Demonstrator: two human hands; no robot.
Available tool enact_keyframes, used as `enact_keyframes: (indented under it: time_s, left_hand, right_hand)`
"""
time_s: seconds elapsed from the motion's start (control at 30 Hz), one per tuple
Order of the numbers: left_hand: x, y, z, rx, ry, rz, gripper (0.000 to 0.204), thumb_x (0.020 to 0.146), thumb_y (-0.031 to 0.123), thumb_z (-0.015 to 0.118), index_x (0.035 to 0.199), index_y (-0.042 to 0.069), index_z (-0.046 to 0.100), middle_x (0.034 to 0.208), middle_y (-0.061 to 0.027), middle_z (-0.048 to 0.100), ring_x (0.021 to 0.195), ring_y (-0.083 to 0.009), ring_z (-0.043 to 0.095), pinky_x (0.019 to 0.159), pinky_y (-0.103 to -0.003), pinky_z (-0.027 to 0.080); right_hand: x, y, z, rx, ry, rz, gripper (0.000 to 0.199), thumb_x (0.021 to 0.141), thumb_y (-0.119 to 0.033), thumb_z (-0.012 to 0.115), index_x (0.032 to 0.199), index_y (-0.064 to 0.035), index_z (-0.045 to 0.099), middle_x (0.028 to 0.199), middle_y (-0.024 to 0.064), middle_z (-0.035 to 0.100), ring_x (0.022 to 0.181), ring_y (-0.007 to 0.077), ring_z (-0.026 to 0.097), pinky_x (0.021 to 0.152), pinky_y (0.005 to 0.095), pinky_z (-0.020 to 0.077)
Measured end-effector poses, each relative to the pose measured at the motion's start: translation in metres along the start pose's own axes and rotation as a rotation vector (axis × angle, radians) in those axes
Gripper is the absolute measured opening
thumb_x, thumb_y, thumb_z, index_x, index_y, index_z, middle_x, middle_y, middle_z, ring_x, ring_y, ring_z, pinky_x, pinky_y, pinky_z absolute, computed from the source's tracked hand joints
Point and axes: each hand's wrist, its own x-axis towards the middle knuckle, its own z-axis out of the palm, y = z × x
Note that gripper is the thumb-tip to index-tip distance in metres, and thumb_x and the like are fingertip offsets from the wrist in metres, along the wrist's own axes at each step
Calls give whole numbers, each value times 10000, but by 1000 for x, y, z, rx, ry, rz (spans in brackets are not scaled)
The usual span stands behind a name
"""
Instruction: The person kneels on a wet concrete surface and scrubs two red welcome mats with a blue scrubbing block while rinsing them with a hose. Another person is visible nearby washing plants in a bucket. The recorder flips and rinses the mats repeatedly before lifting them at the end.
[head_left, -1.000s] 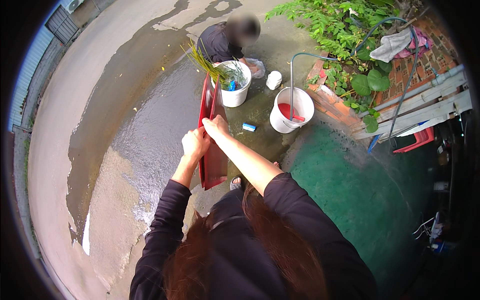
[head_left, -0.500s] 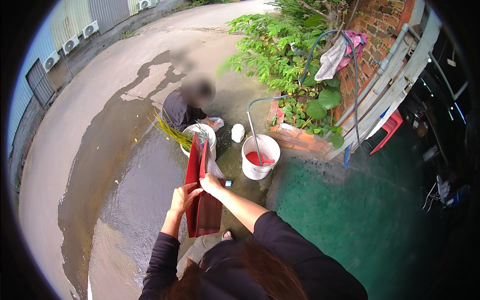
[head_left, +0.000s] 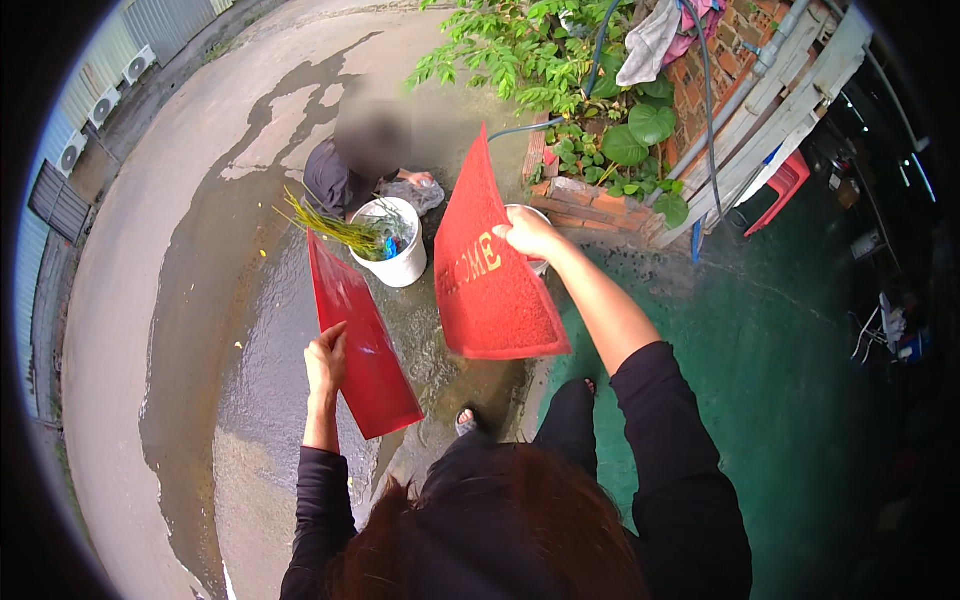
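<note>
My left hand [head_left: 326,360] grips the edge of a red mat [head_left: 372,365] with a smooth, shiny face, hanging at a slant. My right hand [head_left: 528,235] is closed on the side edge of a red doormat [head_left: 490,320] with yellow lettering and a rough, textured face. The two pieces hang apart, with a gap of wet ground between them. Beyond that gap stands a white bucket [head_left: 408,268] holding long green-yellow stems and something blue.
A person in dark clothes [head_left: 332,182] crouches behind the bucket, one hand at a clear plastic bag [head_left: 420,195]. Another white bucket [head_left: 541,267] is mostly hidden behind the doormat. A brick planter [head_left: 590,208] with leafy plants and a hose stands at the right, beside green flooring [head_left: 720,370].
The two red pieces, held close together before, are now spread apart, one in each hand. My right hand has moved right and up, my left hand slightly left.
</note>
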Motion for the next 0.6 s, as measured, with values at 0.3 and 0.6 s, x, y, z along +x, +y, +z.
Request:
enact_keyframes:
  time_s: [0.3, 0.6]
  left_hand:
    - [-14, 11, 24, 149, 81, -122, 248, 818, 111, 541, 1039, 31, 619, 939, -156, 642, 840, -194, 636, 759, -290, 474]
    - [-45, 82, 23, 328, 227, -261, 246, 806, 109, 558, 1029, 34, 629, 918, -139, 654, 815, -162, 626, 752, -280, 476]
  right_hand:
    - [-16, 35, -165, -204, 114, -203, 359, 829, -158, 547, 1146, 8, 518, 1079, 227, 560, 1021, 319, 544, 879, 387, 414]
    - [-48, 145, -303, -401, 407, -280, 299, 821, -127, 541, 1108, -44, 562, 912, 194, 619, 861, 317, 613, 771, 415, 478]
